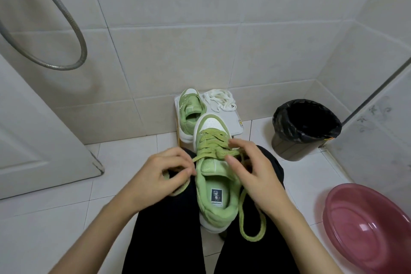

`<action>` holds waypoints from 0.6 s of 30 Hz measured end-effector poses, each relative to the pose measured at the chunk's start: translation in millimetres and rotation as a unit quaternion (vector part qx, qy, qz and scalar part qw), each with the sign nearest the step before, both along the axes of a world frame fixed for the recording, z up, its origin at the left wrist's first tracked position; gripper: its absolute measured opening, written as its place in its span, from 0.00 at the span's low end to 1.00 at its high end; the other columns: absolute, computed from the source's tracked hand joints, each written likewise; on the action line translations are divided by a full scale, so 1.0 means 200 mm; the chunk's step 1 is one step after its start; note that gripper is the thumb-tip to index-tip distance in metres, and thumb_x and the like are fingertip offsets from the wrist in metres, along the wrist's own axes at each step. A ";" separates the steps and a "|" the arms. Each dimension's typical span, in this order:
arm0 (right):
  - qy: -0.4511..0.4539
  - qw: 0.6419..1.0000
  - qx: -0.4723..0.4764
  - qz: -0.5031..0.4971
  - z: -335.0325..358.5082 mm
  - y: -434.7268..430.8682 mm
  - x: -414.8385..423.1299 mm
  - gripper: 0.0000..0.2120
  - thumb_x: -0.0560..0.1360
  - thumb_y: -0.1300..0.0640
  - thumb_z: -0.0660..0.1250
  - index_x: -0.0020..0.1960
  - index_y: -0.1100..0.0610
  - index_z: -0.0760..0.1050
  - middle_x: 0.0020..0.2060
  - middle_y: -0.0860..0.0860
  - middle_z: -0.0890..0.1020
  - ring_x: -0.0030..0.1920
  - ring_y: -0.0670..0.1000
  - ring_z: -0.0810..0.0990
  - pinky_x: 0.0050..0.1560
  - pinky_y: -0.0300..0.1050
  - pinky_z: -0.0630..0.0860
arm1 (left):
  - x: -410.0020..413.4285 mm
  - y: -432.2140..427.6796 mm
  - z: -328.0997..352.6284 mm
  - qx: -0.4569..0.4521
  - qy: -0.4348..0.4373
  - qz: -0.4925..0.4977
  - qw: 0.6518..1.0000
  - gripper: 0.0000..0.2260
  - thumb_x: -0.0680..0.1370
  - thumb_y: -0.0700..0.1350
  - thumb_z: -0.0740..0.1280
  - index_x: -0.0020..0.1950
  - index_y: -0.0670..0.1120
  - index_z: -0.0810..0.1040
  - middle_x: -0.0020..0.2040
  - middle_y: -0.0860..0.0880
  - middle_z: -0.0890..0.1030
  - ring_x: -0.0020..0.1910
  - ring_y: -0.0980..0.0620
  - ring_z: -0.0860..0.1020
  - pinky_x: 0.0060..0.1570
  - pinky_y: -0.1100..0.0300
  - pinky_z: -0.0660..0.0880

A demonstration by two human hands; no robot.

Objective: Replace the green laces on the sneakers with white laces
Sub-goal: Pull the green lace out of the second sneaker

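Observation:
A green and white sneaker (pixel 216 198) rests between my knees, toe pointing away, with a green lace (pixel 212 142) threaded through it. My left hand (pixel 159 176) pinches one end of that lace, drawn out to the left. My right hand (pixel 255 173) lies over the right side of the lacing, thumb and fingers on the laces; a loose loop of the lace (pixel 251 227) hangs below it. A second green sneaker (pixel 190 115) stands on a white stool (pixel 235 122) ahead, with a heap of white laces (pixel 221 99) beside it.
A bin (pixel 304 129) lined with a black bag stands to the right on the tiled floor. At the lower right lies a pink basin (pixel 367 227). A white door (pixel 33 140) is at the left, and a shower hose (pixel 66 29) hangs above it.

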State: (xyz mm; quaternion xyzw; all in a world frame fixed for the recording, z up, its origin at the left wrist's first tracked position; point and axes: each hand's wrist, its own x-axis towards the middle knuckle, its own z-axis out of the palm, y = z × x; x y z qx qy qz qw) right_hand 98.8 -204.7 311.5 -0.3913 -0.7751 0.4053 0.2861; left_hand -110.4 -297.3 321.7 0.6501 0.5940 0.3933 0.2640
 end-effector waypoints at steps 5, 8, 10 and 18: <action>-0.023 0.998 0.024 -0.044 0.00 -0.04 0.03 0.06 0.75 0.58 0.69 0.53 0.55 0.79 0.45 0.46 0.75 0.48 0.38 0.74 0.48 0.26 0.66 | 0.08 0.12 -0.02 -0.008 0.015 0.104 0.994 0.06 0.75 0.45 0.70 0.51 0.53 0.79 0.46 0.56 0.78 0.45 0.57 0.75 0.46 0.67 0.70; 0.011 0.997 0.026 -0.067 0.02 -0.08 0.05 0.04 0.75 0.57 0.69 0.49 0.55 0.80 0.43 0.47 0.78 0.46 0.42 0.76 0.46 0.31 0.70 | 0.12 0.15 -0.03 -0.041 0.015 0.120 0.992 0.02 0.75 0.46 0.70 0.45 0.53 0.78 0.40 0.53 0.78 0.40 0.56 0.75 0.43 0.65 0.71; 0.004 0.997 0.047 -0.053 0.03 -0.11 0.07 0.05 0.75 0.58 0.69 0.50 0.57 0.81 0.42 0.47 0.78 0.44 0.44 0.76 0.45 0.33 0.71 | 0.13 0.14 -0.02 -0.046 0.017 0.129 0.990 0.05 0.75 0.46 0.70 0.42 0.54 0.76 0.35 0.51 0.78 0.35 0.56 0.74 0.38 0.65 0.70; -0.109 0.976 0.094 0.162 0.05 -0.23 0.14 0.22 0.77 0.39 0.56 0.50 0.53 0.82 0.43 0.44 0.79 0.49 0.45 0.72 0.51 0.44 0.72 | 0.22 0.07 0.12 -0.095 0.169 0.149 0.970 0.07 0.76 0.48 0.69 0.39 0.52 0.75 0.34 0.56 0.76 0.33 0.60 0.72 0.36 0.65 0.67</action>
